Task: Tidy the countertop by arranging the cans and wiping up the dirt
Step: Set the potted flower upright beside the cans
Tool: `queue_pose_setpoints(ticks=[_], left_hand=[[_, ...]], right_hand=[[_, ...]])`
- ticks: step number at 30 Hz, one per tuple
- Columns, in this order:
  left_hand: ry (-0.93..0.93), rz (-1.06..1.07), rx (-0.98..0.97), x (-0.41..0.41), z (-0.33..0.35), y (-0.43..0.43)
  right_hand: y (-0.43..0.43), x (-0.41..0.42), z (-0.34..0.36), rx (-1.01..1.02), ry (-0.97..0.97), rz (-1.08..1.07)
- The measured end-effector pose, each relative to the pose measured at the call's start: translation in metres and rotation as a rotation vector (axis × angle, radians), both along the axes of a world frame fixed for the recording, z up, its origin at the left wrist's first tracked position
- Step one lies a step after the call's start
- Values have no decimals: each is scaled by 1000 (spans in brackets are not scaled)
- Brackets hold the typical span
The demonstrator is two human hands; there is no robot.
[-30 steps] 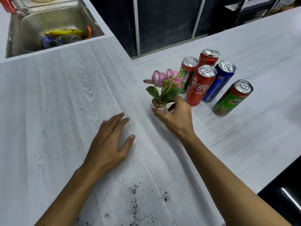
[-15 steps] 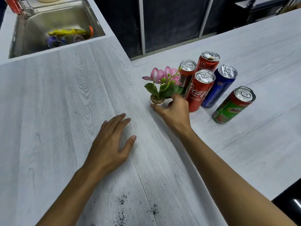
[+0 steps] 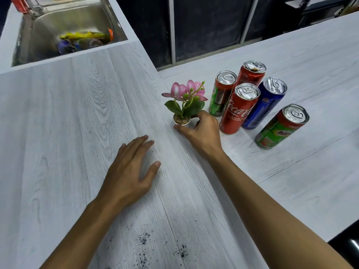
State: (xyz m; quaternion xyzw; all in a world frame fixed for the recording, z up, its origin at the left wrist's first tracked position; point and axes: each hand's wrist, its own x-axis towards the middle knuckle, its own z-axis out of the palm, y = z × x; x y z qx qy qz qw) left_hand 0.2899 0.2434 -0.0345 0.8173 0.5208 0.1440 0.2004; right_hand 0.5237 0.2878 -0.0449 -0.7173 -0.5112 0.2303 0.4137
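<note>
Flower pot barely moved, right grip pinching it, cans just right, left grip spread flat.

Five drink cans stand upright in a close cluster on the pale wood-grain surface: a green-and-red can, a red cola can behind, a red Coca-Cola can in front, a blue can beside it, and a green Milo can slightly apart. Black dirt specks lie scattered well apart from them, toward the near edge.

One head-worn camera looks forward and down from close above the countertop, facing the sink at the countertop's far left.
</note>
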Motion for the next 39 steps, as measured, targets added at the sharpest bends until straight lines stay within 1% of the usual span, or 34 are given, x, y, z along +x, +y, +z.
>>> queue_pose_setpoints(ticks=[7, 11, 16, 21, 30, 33, 39], left_hand=[[-6, -7, -14, -2, 1, -1], [-10, -20, -34, 0, 5, -1], [-6, -31, -27, 7, 8, -1], [-12, -37, -16, 14, 8, -4], [24, -63, 0, 24, 9, -9], [43, -68, -2, 27, 8, -12], [68, -66, 31, 31, 6, -19]], right_hand=[[-4, -2, 0, -21, -32, 3], [-15, 0, 0, -35, -98, 1], [-34, 7, 2, -53, -240, 38], [-53, 13, 5, -110, -434, 143], [-82, 18, 14, -156, -664, 350], [-89, 19, 17, -173, -692, 402], [-102, 18, 23, -188, -680, 446]])
